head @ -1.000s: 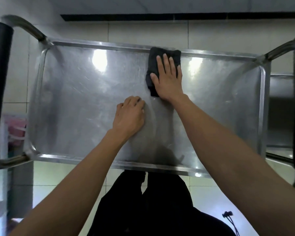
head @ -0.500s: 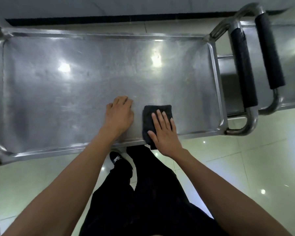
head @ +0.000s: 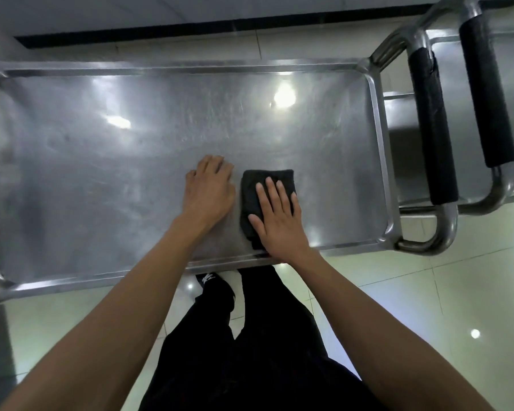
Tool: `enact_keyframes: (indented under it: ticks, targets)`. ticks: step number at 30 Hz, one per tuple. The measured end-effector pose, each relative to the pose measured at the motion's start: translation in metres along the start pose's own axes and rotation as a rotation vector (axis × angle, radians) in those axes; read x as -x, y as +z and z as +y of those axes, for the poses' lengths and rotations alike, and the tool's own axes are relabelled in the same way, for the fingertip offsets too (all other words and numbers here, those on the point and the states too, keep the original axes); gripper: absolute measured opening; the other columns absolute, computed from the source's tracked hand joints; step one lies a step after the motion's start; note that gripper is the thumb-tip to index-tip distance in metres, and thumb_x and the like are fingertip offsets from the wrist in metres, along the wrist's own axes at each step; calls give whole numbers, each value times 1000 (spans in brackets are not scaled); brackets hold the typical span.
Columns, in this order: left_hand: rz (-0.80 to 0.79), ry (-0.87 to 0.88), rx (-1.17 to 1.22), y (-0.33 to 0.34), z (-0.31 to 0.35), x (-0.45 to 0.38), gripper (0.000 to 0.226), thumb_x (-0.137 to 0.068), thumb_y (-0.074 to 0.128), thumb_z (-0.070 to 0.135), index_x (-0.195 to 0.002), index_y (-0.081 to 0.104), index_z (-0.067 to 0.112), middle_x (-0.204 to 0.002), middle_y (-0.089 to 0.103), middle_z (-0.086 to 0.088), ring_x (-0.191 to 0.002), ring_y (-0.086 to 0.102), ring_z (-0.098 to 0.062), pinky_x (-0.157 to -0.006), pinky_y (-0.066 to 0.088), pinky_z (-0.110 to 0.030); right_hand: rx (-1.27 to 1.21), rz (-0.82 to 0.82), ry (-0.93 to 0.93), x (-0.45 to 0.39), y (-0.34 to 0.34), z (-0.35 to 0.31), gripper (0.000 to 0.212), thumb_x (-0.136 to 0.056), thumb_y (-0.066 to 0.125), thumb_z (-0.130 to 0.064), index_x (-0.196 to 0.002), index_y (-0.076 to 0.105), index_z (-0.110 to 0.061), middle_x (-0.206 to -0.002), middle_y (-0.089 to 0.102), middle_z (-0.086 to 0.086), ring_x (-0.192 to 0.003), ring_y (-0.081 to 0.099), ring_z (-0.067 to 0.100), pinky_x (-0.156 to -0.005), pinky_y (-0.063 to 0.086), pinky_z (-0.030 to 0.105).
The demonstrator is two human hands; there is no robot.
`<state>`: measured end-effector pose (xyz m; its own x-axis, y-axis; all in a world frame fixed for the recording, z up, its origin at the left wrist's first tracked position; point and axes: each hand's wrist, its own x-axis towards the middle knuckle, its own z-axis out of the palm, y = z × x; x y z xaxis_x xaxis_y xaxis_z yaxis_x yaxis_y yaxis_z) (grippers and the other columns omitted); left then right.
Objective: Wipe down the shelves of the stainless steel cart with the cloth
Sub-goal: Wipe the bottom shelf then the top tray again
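Keep your right hand flat, fingers straight, pressing the cloth along the top shelf while your loosely curled, empty left hand steadies the cart.

A stainless steel cart is seen from above — its top shelf a shallow, scuffed tray with a raised rim and rounded corners, glinting with reflected lights. A dark folded cloth is laid flat on the shelf, near the front rim — right of centre.
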<state>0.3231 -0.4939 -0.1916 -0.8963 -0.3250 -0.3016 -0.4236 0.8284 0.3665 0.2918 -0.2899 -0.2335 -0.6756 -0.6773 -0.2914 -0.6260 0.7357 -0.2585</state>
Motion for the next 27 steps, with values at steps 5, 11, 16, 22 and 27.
enact_keyframes:
  ticks: [5, 11, 16, 22, 27]
  targets:
    - [23, -43, -16, -6, 3, -30, 37, -95, 47, 22, -131, 55, 15, -142, 49, -7, -138, 37, -30, -103, 42, -51, -20, 31, -29, -74, -23, 14, 67, -105, 22, -53, -161, 1, -24, -169, -4, 2, -155, -7, 20, -124, -2, 48]
    - [47, -124, -20, -17, 13, -55, 41, -98, 46, 21, -137, 52, 13, -152, 41, -12, -144, 30, -32, -108, 39, -55, -19, 22, -45, -174, -58, 30, 66, -104, 18, -54, -161, 0, -25, -169, -4, 2, -155, -5, 20, -124, -2, 49]
    - [52, -151, -22, -19, 23, -63, 43, -99, 49, 22, -141, 50, 14, -159, 30, -13, -149, 21, -32, -112, 35, -57, -29, 38, -41, -242, -88, 39, 66, -104, 19, -52, -161, 0, -23, -169, -5, 4, -155, -5, 23, -124, -2, 49]
    - [25, -133, -6, -15, 31, -58, 43, -99, 46, 22, -141, 48, 12, -156, 36, -10, -148, 23, -29, -113, 34, -53, -30, 38, -56, -248, -89, 41, 66, -104, 16, -51, -160, -3, -22, -168, -7, 4, -155, -8, 24, -124, -3, 50]
    - [16, -78, 1, -9, 37, -45, 48, -101, 46, 24, -147, 40, 15, -158, 33, -8, -150, 20, -27, -115, 30, -50, -21, 9, 11, -190, -74, 41, 66, -105, 16, -52, -160, -8, -23, -168, -11, 3, -154, -12, 20, -124, -6, 49]
